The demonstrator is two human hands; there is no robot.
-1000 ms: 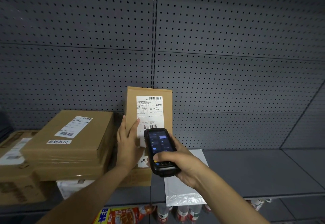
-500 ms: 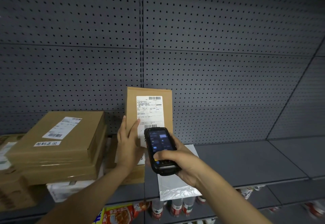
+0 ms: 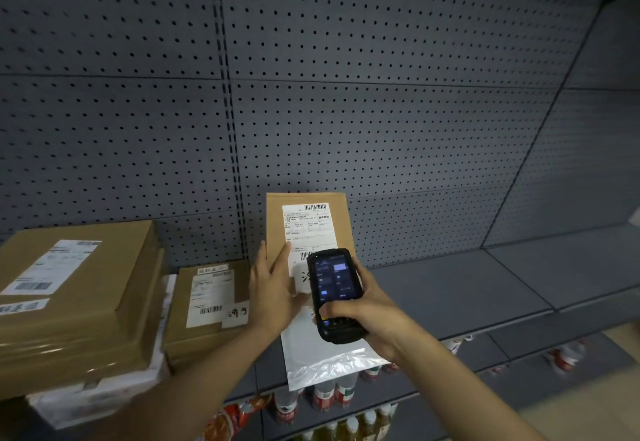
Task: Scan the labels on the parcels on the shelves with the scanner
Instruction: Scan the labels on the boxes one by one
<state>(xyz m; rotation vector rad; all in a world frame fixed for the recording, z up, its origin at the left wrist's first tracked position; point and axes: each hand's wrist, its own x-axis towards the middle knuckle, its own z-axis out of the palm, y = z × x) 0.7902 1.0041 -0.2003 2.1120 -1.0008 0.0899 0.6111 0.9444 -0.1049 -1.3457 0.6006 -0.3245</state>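
1. far left, a large cardboard parcel (image 3: 74, 293) lies flat on top of a stack, its white label (image 3: 52, 267) facing up; the stack's left side runs out of view and its front overhangs the shelf edge above a white padded bag (image 3: 86, 402).
2. just right of it, a smaller flat box (image 3: 207, 305) lies on the shelf with its own label and barcode up, its right edge partly covered by the left forearm.
3. the left hand (image 3: 272, 296) holds an upright brown parcel (image 3: 308, 229) by its lower left edge — thumb on the front over the label, fingers behind; the parcel stands near the pegboard back wall (image 3: 381, 76), its shipping label (image 3: 310, 229) facing the camera.
4. the right hand (image 3: 367, 316) grips a black handheld scanner (image 3: 336, 295), fingers wrapped round its body, thumb across the lower screen; the scanner covers the lower right of the parcel's label, screen lit.
5. under both hands a white poly mailer (image 3: 325, 354) lies flat, its front end jutting past the shelf lip.
6. right of the hands the grey shelf (image 3: 467, 288) runs bare to the corner — open room along its whole front edge.
7. below, bottles (image 3: 325, 395) and packets stand on a lower shelf.
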